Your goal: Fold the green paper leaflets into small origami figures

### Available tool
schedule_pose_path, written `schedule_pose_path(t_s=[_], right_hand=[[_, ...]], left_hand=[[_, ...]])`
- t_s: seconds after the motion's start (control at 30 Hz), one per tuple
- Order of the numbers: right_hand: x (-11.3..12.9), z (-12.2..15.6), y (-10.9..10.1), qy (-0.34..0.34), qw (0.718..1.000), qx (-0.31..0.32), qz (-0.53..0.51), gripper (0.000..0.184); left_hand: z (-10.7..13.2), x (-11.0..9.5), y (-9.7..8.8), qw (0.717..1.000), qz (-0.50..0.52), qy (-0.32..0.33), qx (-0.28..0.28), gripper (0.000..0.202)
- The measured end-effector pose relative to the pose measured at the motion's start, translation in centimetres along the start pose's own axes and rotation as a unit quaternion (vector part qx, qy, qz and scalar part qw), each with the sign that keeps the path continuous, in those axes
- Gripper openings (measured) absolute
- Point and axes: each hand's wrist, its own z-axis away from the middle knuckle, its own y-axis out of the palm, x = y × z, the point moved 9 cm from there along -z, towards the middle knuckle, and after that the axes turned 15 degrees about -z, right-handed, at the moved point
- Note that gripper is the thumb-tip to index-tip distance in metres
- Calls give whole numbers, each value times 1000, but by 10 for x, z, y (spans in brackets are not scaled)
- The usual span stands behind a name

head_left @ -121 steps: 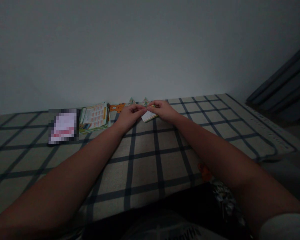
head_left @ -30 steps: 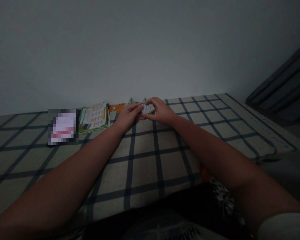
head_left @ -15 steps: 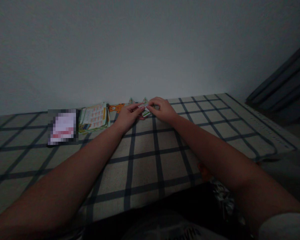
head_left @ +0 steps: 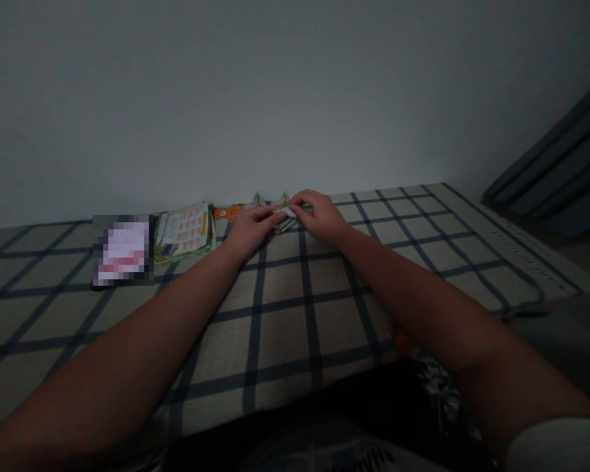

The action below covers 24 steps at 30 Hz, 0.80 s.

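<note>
Between my hands is a small folded piece of printed paper (head_left: 288, 223), white and green, above the checked cloth. My left hand (head_left: 254, 227) pinches its left side, thumb on top and fingers behind. At its upper right, my right hand (head_left: 318, 213) grips the edge between thumb and bent fingers. Just beyond my hands stand two small pointed folded-paper pieces, one on the left (head_left: 258, 198) and one on the right (head_left: 284, 196). The lower part of the right one is hidden by my fingers and the paper.
A checked tablecloth (head_left: 285, 328) covers the table, which meets a plain wall (head_left: 295, 98). Left of my hands lies a stack of printed sheets (head_left: 183, 231), beside an orange bear picture (head_left: 227, 213). Farther left is a blurred-out device (head_left: 124, 252). A dark curtain (head_left: 555, 157) hangs at right.
Both hands stay in almost the same place. The paper between them has shifted slightly, with more of its plain white face showing near my right thumb.
</note>
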Motion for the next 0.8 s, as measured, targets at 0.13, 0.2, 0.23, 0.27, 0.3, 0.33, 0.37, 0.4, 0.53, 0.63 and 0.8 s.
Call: schedule_pose_path(t_s=[0.13, 0.2, 0.23, 0.27, 0.3, 0.33, 0.37, 0.4, 0.53, 0.63, 0.8], right_hand=[[0, 0, -2, 7, 1000, -8, -1, 20], [-1, -1, -3, 6, 1000, -12, -5, 21], [-2, -1, -2, 5, 1000, -13, -8, 20], [-3, -2, -2, 3, 1000, -13, -10, 20], [-4, -2, -1, 0, 1000, -13, -13, 19], [-4, -2, -1, -4, 1000, -13, -16, 19], [-5, -3, 0, -9, 1000, -13, -20, 18], [-5, -3, 0, -13, 1000, -13, -22, 18], [-6, -3, 1, -10, 1000, -11, -22, 17], [-6, -3, 1, -2, 1000, -13, -20, 15], [-3, -3, 0, 2, 1000, -15, -25, 15]], left_hand=[[0, 1, -1, 1000, -7, 1, 2, 42], [-1, 2, -1, 1000, -7, -2, 1, 41], [-1, 1, -2, 1000, -6, -2, 0, 41], [-1, 1, -2, 1000, -6, -1, -2, 41], [-1, 1, -3, 1000, -6, 1, -7, 41], [-1, 0, -3, 1000, -7, 1, -10, 42], [0, 0, -4, 1000, -10, 2, -14, 43], [0, 0, -4, 1000, -13, 3, -16, 44], [-1, 0, -6, 1000, -23, 9, -15, 45], [-2, 1, -8, 999, -38, 13, -16, 42], [-2, 3, -12, 999, -42, 2, -32, 39]])
